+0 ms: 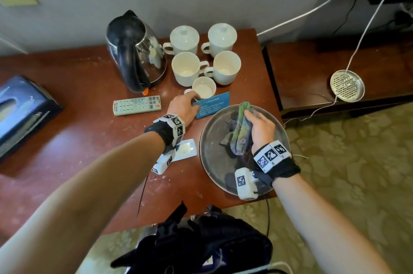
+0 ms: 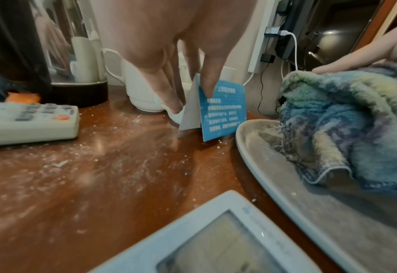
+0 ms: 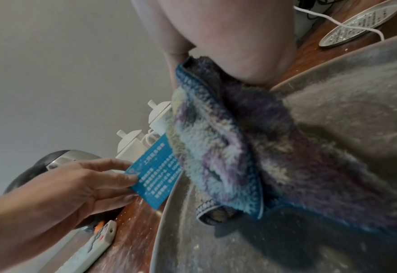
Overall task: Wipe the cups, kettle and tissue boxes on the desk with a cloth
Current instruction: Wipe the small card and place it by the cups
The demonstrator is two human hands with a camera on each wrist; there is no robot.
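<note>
Desk (image 1: 67,139), dusty brown top. We have our right hand (image 1: 260,127) laid over the bunched cloth (image 1: 240,132) in the round metal tray (image 1: 214,162) at the desk's right edge. Fingers curl round the cloth and thumb presses it, so it is gripped, ready to lift.

Left hand (image 1: 183,106) is at the blue folded card (image 2: 221,109), thumb on its face, fingers behind toward the small cup (image 1: 203,87). It pinches the card (we judge to clear it from the cup, since it stands touching or just beside it).

Task things: kettle (image 1: 136,50) at the back, beside four larger cups, two lidded (image 1: 184,39) behind, two open (image 1: 186,68) in front. The small cup sits nearest us. One dark tissue box (image 1: 22,112) lies well apart at far left.

Remote control (image 1: 137,105) lies just left of the hand.

No wiping under way yet; cloth is apart from every cup.
</note>
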